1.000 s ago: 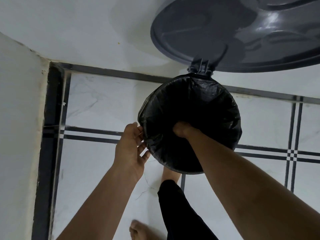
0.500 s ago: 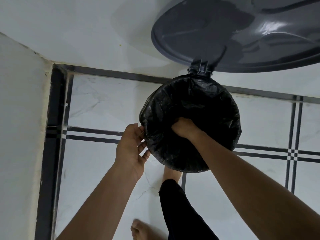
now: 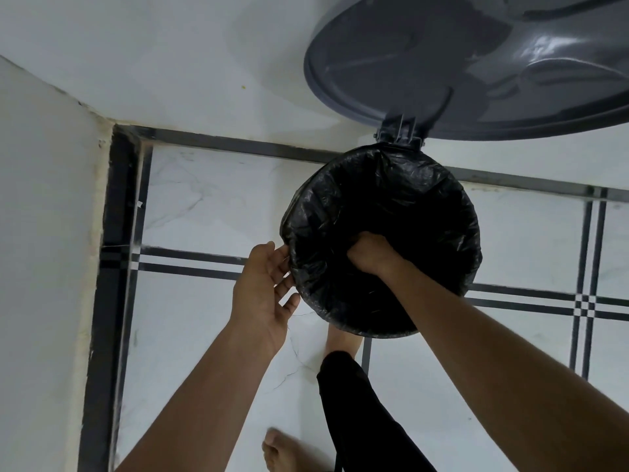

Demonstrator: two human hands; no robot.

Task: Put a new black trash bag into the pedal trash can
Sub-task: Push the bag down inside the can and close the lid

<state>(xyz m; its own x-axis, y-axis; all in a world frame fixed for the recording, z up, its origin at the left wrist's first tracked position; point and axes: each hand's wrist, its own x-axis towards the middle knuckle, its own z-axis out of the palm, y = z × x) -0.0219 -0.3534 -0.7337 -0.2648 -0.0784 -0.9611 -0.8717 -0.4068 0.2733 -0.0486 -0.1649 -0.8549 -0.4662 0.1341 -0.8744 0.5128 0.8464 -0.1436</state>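
- Both hands are working at the mouth of the trash can (image 3: pixel 468 267), seen from above by the head camera.
- The left hand (image 3: pixel 262 287) is reaching to the left side of the rim, its fingers lying fairly straight and spread, with the fingertips touching the outside of the black bag (image 3: pixel 401 206) where the plastic is folding over the edge.
- The right hand (image 3: pixel 369 255) is dipping inside the can, near the front of the opening, with its fingers curling into the plastic and bunching a fold of the liner.
- The bag is sitting inside the can, lining the whole opening, and its top edge is draping over the rim all the way round; the can's own wall is barely showing beneath it.
- The gray lid (image 3: pixel 476 63) is standing raised on its hinge (image 3: pixel 400 131) at the far side of the can, leaning toward the white wall (image 3: pixel 170 63).
- One bare foot (image 3: pixel 340 338) is reaching forward under the near edge of the can, below a black trouser leg (image 3: pixel 354 403); whether it is pressing a pedal is hidden.
- The other bare foot (image 3: pixel 289 451) is resting on the white marble floor (image 3: pixel 211 206), which is showing dark inlaid stripes.
- The can is standing close to the corner where two walls are meeting.
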